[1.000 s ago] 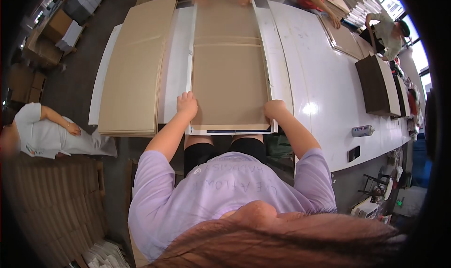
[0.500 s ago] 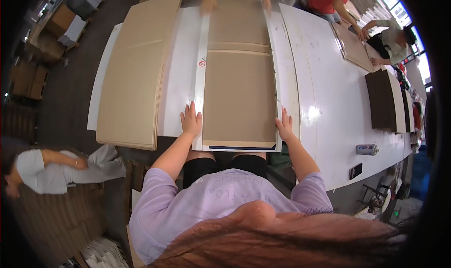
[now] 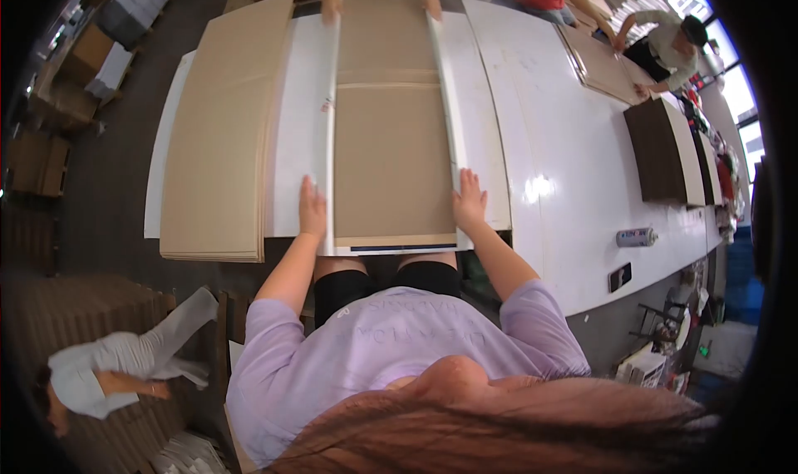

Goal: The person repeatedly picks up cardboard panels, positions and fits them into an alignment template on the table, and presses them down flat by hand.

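A long brown cardboard sheet (image 3: pixel 394 158) with white strips along both sides lies lengthwise in front of me. My left hand (image 3: pixel 312 212) rests against the outer side of the left white strip (image 3: pixel 331 150), fingers stretched forward. On the right white strip (image 3: pixel 454 142), my right hand (image 3: pixel 470 201) lies with its fingers extended and slightly apart. A dark blue band (image 3: pixel 391 248) shows at the sheet's near edge. Across the table, another person's hands (image 3: pixel 331 9) touch the far ends of the strips.
Left of the sheet lies a stack of brown cardboard (image 3: pixel 220 142). A spray can (image 3: pixel 637 237) and a phone (image 3: pixel 620 277) are on the white table (image 3: pixel 565 183) at right. Dark-sided stacked boards (image 3: pixel 661 152) stand farther right, near co-workers. Another person (image 3: pixel 108 374) is behind at left.
The view has shifted, so the table appears farther left. The left white strip looks narrower and its red mark is less visible. The person at left has moved. My hands remain beside the strips.
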Motion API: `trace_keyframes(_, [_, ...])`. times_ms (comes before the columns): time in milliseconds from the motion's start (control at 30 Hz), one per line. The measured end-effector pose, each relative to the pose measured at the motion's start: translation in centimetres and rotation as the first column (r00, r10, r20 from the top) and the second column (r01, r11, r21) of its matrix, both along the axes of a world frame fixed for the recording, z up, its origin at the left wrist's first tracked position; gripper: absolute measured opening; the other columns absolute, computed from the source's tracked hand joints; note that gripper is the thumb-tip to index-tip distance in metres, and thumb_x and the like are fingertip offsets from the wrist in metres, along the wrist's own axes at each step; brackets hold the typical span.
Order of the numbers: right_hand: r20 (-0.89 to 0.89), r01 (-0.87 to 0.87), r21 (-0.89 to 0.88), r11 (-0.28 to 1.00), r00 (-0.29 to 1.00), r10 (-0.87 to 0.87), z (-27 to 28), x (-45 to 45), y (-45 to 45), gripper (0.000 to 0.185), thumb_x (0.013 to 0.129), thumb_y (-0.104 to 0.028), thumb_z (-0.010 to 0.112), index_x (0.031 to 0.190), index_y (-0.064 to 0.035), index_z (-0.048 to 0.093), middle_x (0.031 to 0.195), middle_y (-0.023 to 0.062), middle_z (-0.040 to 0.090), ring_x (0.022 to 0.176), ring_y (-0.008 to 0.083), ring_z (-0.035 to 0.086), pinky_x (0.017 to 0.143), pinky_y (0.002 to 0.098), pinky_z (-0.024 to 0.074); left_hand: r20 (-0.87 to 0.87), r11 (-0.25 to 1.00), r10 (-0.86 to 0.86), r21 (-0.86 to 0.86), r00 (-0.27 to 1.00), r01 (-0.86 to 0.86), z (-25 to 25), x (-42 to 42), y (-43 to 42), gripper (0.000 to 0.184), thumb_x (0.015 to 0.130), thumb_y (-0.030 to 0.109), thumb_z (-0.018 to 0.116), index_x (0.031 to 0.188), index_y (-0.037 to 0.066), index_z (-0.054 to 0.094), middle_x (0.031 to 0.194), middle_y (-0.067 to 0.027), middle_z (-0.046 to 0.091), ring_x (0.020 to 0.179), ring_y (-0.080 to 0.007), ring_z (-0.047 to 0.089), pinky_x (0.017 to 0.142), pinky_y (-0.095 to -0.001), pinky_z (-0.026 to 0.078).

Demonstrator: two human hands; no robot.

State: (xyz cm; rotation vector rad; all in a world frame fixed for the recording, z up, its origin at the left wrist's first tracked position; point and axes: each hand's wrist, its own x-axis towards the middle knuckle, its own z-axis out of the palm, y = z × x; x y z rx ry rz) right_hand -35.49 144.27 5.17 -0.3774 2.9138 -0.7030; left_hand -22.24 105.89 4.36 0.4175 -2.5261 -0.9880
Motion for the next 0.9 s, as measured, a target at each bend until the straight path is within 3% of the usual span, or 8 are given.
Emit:
trace_keyframes(67, [-0.082, 0.01, 0.178, 0.984, 0.997, 0.005, 1.4, 0.7, -2.0, 0.062, 0.092, -0.029, 0.044, 0.148, -0.014, 0.022, 0.154, 0.0091, 0.022, 0.143, 0.0296, 0.017, 0.11, 0.06, 0.0149, -0.134, 0.955, 0.085, 0.295, 0.987, -0.042, 0.8, 1.0, 0.2, 0.055, 0.098, 0.025, 0.037, 0.144, -0.001, 0.022, 0.148, -0.0229, 0.025, 0.136, -0.037, 0.028, 0.111, -0.042, 0.025])
trace_keyframes(300, [-0.023, 0.019, 0.223, 0.975, 1.0, -0.014, 4.3, 1.1, -3.1, 0.063, 0.092, -0.039, 0.046, 0.148, -0.0212, 0.024, 0.154, 0.0081, 0.021, 0.142, 0.0312, 0.017, 0.109, 0.0619, 0.0131, -0.17, 0.991, 0.053, 0.132, 0.984, -0.031, 7.0, 3.4, 2.9, 0.056, 0.1, 0.028, 0.033, 0.145, -0.002, 0.021, 0.149, -0.022, 0.024, 0.138, -0.0342, 0.024, 0.113, -0.0411, 0.02])
trace_keyframes(400, [-0.122, -0.05, 0.289, 0.956, 0.989, 0.088, 4.9, 1.8, -3.4, 0.067, 0.091, -0.045, 0.046, 0.149, -0.0218, 0.022, 0.156, 0.0064, 0.018, 0.143, 0.0316, 0.014, 0.109, 0.0627, 0.0108, -0.209, 0.997, 0.004, 0.082, 0.978, 0.014, 7.2, 4.2, 3.1, 0.052, 0.101, 0.024, 0.031, 0.146, 0.001, 0.02, 0.15, -0.0196, 0.024, 0.139, -0.0312, 0.024, 0.113, -0.0394, 0.019])
trace_keyframes(433, [-0.345, -0.174, 0.324, 0.93, 0.894, 0.287, 4.3, 2.1, -3.4, 0.063, 0.088, -0.044, 0.053, 0.144, -0.0222, 0.033, 0.15, 0.0058, 0.03, 0.138, 0.0298, 0.026, 0.107, 0.0578, 0.0218, -0.202, 0.998, -0.001, 0.058, 0.979, 0.013, 8.3, 4.9, 3.5, 0.051, 0.101, 0.024, 0.031, 0.146, 0.001, 0.022, 0.149, -0.0203, 0.026, 0.139, -0.032, 0.025, 0.113, -0.0395, 0.02])
trace_keyframes(533, [-0.302, -0.641, 0.144, 0.754, 0.697, 0.65, 2.8, 5.8, -4.7, 0.048, 0.083, -0.037, 0.061, 0.126, -0.0208, 0.053, 0.131, 0.0034, 0.049, 0.121, 0.0253, 0.044, 0.096, 0.047, 0.0361, -0.217, 0.991, -0.105, -0.107, 0.971, 0.083, 9.5, 7.6, 2.6, 0.05, 0.101, 0.025, 0.032, 0.144, 0.0, 0.027, 0.147, -0.0199, 0.03, 0.137, -0.0325, 0.028, 0.113, -0.0396, 0.021])
trace_keyframes(633, [-0.314, -0.65, -0.019, 0.76, 0.725, 0.613, 2.8, 9.4, -6.2, 0.026, 0.078, -0.032, 0.065, 0.1, -0.0188, 0.062, 0.103, -0.0013, 0.055, 0.1, 0.021, 0.051, 0.08, 0.0384, 0.0402, -0.156, 0.997, -0.063, -0.064, 0.986, 0.053, 9.9, 10.6, 1.8, 0.049, 0.1, 0.026, 0.036, 0.139, -0.002, 0.033, 0.144, -0.021, 0.034, 0.134, -0.0351, 0.033, 0.111, -0.0406, 0.026])
trace_keyframes(733, [-0.376, -0.641, -0.016, 0.768, 0.715, 0.589, 2.1, 9.3, -6.7, 0.013, 0.08, -0.028, 0.063, 0.088, -0.018, 0.061, 0.092, -0.0031, 0.055, 0.095, 0.0198, 0.052, 0.076, 0.0377, 0.04, -0.111, 0.998, -0.046, -0.042, 0.993, 0.041, 9.8, 11.7, 1.3, 0.048, 0.098, 0.024, 0.042, 0.138, -0.001, 0.036, 0.142, -0.0209, 0.037, 0.132, -0.0349, 0.036, 0.109, -0.0399, 0.029])
trace_keyframes(900, [-0.361, -0.685, 0.124, 0.718, 0.643, 0.675, 3.4, 8.3, -6.8, 0.006, 0.083, -0.023, 0.059, 0.083, -0.0171, 0.059, 0.086, -0.0022, 0.056, 0.088, 0.019, 0.055, 0.075, 0.0358, 0.0395, 0.086, 0.959, -0.26, -0.09, 0.962, 0.267, 12.4, 10.4, 2.3, 0.06, 0.084, 0.017, 0.063, 0.138, 0.007, 0.039, 0.143, -0.0176, 0.036, 0.13, -0.0369, 0.038, 0.105, -0.0419, 0.036])
